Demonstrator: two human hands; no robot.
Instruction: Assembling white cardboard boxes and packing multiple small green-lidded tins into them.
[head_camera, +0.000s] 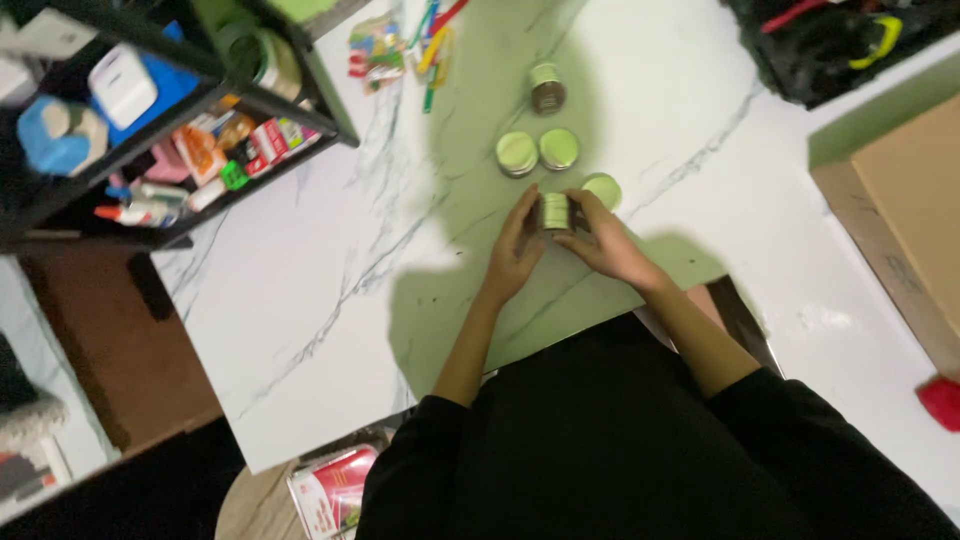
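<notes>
white marble-patterned table (300, 300) with grey veins fills the middle of the view, and both hands meet over it near its centre. the left hand (515, 245) and the right hand (600, 240) close in from either side on a small round tin (555, 212) with a pale green lid, fingers curled around its sides so that it is pinched between them, just above the tabletop. whether the lid is seated fully or being turned i cannot tell, as the picture is blurred there.

just beside the right hand, touching or nearly touching its fingers, lies another round green lid (603, 188). further from the body sit two more round tins side by side, the left tin (516, 153) and the right tin (559, 148), close enough to touch. beyond them, well apart from the hands, a small jar (547, 90) lies with its dark end showing.

near the far edge is a loose pile of coloured markers (432, 45) beside a bright packet (375, 50). a black shelf rack (180, 120) stands at the left, crowded with bottles, boxes and tape. a cardboard box (910, 200) is at the right, and black sleeves (620, 440) cover the person's upper arms at the bottom.
</notes>
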